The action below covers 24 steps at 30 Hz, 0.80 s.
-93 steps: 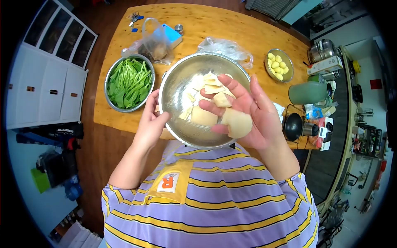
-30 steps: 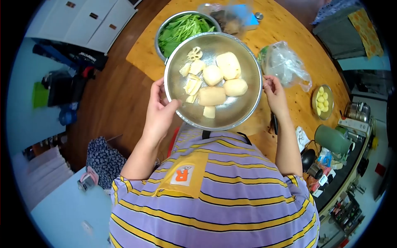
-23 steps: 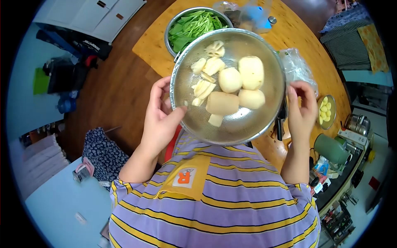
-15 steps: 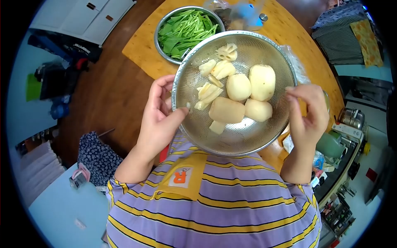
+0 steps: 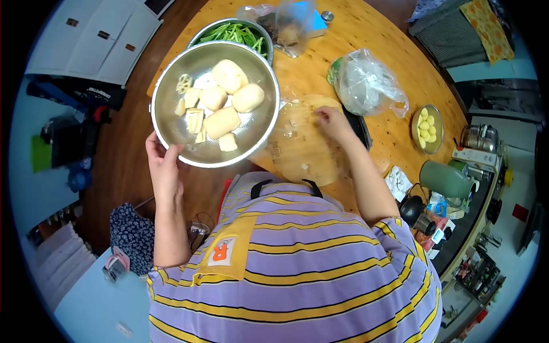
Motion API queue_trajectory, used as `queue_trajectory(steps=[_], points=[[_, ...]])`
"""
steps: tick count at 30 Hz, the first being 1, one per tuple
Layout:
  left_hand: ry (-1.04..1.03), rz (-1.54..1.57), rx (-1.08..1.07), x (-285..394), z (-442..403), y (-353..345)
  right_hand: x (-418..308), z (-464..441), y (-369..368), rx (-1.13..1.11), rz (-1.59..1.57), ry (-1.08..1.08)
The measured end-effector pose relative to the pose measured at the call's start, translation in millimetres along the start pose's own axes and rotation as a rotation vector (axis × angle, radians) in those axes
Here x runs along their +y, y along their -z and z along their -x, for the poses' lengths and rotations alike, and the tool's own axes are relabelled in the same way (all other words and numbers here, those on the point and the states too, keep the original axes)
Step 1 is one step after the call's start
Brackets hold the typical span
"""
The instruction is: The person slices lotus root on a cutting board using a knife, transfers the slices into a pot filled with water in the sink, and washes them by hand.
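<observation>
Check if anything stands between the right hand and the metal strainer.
Nothing visible does: between the right hand and the metal strainer, held by the left hand, only the cutting board shows below, with small scraps on it.

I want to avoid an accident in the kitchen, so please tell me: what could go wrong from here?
The left hand alone grips the colander, so it may tip and spill the pale pieces.

The colander overlaps the bowl of greens in view and might knock it; I cannot judge the gap.

The right hand could brush scraps off the cutting board.
</observation>
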State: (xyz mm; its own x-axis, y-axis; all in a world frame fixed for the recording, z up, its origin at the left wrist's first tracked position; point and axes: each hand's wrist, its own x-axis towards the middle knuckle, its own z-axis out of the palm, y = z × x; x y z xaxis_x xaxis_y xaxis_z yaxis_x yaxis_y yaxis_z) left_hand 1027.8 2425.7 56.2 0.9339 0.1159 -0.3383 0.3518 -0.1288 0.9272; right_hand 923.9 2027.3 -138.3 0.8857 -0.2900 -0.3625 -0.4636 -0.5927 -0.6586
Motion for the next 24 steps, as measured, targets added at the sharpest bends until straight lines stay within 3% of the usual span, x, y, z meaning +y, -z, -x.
queue_trajectory(steps=[4,10,13,17,20,23,24], points=[[0.055,0.089,0.062,-15,-7,9,-17,-9,-43,0.074,0.058,0.207],[0.116,0.172,0.079,-14,3,7,-30,-27,-78,-0.126,0.181,0.286],[0.134,0.155,0.087,-12,10,6,-24,-38,-71,-0.028,-0.05,0.177],[0.167,0.162,0.072,-19,13,8,-31,-58,-55,0.263,-0.047,0.226],[0.187,0.167,0.078,-15,17,1,-20,-77,-64,0.156,0.179,0.316],[0.16,0.092,0.025,-21,13,8,-20,-83,-57,0.213,0.228,0.267],[0.151,0.067,0.018,-20,13,7,-21,-80,-47,0.242,0.061,0.229]])
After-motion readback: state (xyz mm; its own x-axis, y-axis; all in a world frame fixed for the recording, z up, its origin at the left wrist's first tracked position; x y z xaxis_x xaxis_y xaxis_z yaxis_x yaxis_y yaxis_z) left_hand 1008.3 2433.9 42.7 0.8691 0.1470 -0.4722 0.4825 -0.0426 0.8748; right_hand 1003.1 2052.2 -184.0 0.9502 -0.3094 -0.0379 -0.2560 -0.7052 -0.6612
